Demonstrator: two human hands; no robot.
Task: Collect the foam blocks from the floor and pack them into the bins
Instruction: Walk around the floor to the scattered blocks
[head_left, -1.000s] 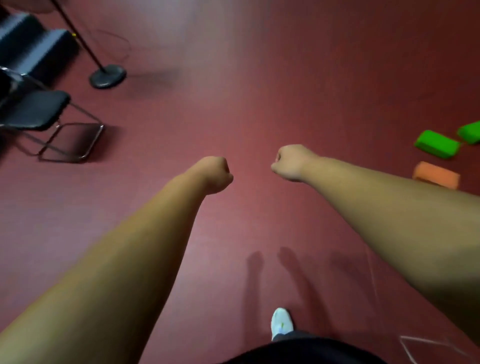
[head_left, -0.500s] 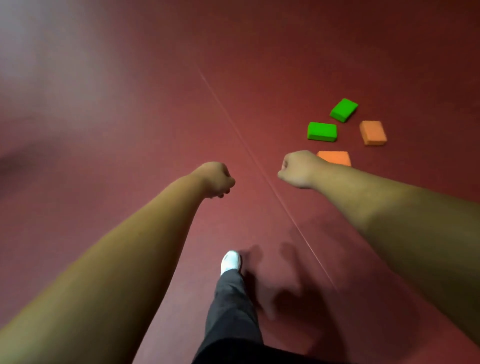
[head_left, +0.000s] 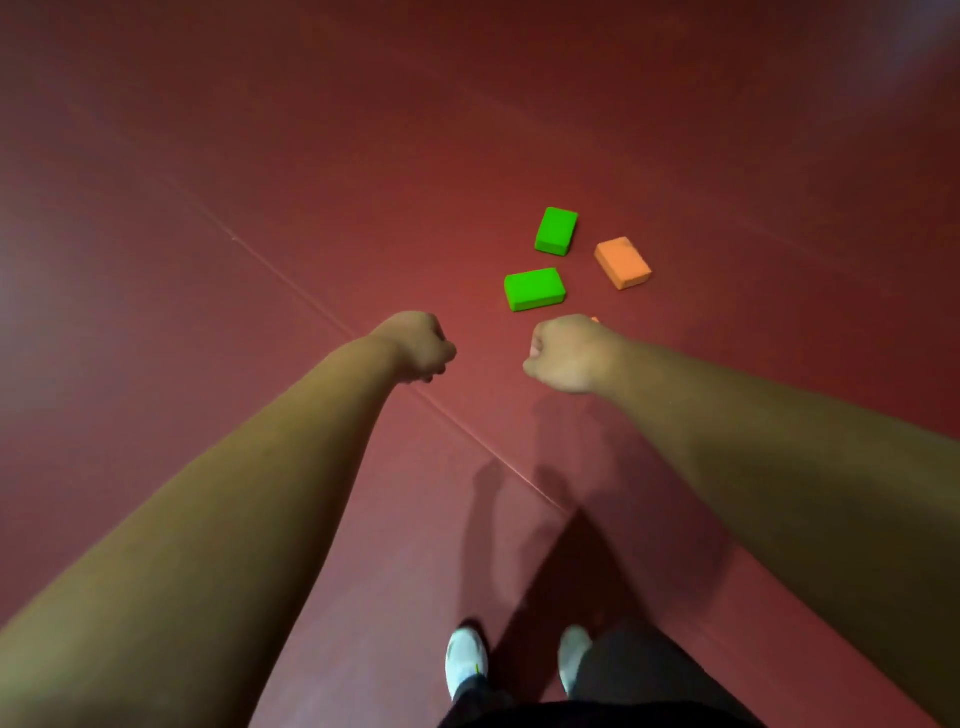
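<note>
Head view: left grip (head_left: 421, 345) and right grip (head_left: 566, 353) are both fisted and empty, held out over the dark red floor (head_left: 260, 156). Beyond the right grip, three blocks lie apart on the floor: near green foam block (head_left: 534, 289), far green foam block (head_left: 556, 230) and orange foam block (head_left: 622, 262). An orange sliver (head_left: 595, 319) peeks from behind the right grip. White shoes (head_left: 466, 662) stand this side of the floor seam (head_left: 291, 283).

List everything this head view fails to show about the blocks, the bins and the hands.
1. Orange sliver, head view: the right hand covers the rest, so what it is cannot be told.
2. Bins: none in frame, so where they stand is unknown.
3. Fingertips of the left hand and the right hand: curled under, hidden behind the knuckles.
4. Upper corners of the floor: blurred and dim.
</note>
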